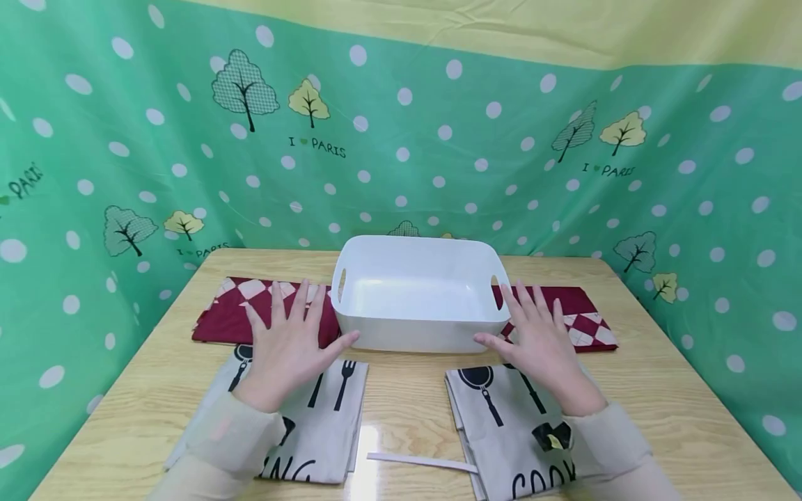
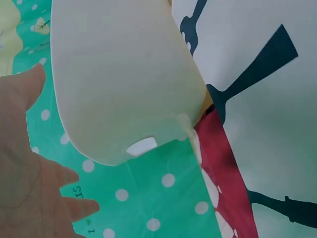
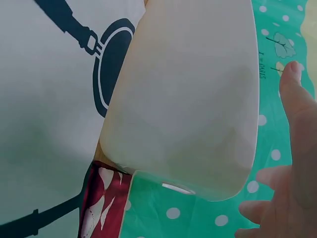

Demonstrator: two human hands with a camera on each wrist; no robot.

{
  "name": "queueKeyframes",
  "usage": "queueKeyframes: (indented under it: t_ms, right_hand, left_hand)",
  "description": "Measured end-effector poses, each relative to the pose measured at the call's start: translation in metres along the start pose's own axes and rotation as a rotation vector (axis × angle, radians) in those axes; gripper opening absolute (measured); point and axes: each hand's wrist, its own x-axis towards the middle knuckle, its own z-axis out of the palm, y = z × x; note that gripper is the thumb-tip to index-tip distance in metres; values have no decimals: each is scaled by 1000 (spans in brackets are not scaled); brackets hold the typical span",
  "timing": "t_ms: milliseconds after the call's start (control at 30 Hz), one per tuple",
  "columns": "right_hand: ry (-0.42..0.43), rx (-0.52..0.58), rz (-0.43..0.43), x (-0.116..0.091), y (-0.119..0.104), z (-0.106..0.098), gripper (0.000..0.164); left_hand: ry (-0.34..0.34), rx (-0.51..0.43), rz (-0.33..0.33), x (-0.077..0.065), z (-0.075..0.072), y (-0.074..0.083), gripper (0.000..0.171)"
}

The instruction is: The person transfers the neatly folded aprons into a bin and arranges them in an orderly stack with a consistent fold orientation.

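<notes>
A white plastic bin (image 1: 413, 335) with cut-out handles stands at the middle of the table, its inside bare. To its left, my left hand (image 1: 289, 351) is held with fingers spread, above the folded cloths. My right hand (image 1: 540, 341) mirrors it on the other side, fingers spread and thumb toward the bin's front corner. Neither hand holds anything. Both wrist views show the bin's outer wall, with my left hand (image 2: 25, 163) and my right hand (image 3: 302, 153) beside it. Whether fingertips touch the bin, I cannot tell.
Folded dark-red cloths with checks lie left (image 1: 219, 323) and right (image 1: 573, 299) of the bin. Nearer are two folded white printed cloths, left (image 1: 326, 431) and right (image 1: 491, 445). A thin white strip (image 1: 420, 459) lies between them on the wooden table (image 1: 677, 417). A green dotted curtain (image 1: 426, 160) surrounds the table.
</notes>
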Motion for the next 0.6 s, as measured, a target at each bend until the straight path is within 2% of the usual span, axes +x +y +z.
queueKeyframes:
  t_ms: [400,600]
  right_hand:
    - [-35,67,8,1,-1,-16,102]
    - [-17,115,10,0,0,-22,100]
  left_hand:
    - [-22,-51,-26,-2,-9,6,104]
    - [-27,-79,-44,-5,-11,9,105]
